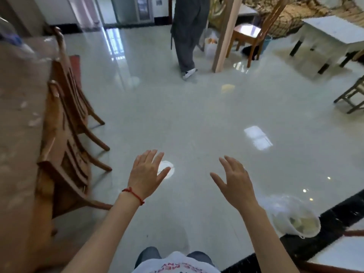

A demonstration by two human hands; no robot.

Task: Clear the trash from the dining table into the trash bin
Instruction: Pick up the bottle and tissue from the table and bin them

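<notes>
Left hand (146, 171), right hand (234, 179), both empty.

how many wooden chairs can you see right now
4: two chairs along the dining table at left, one upper right, one partly cropped at the right edge. Others may be hidden.

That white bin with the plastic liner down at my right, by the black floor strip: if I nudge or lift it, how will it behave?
The trash bin looks like thin plastic holding only some pale scraps, so it is probably light. On the glossy floor it would likely slide at a nudge rather than tip. The liner billows loose above the rim, so it is probably floppy and slippery; better to hold the rim.
</notes>
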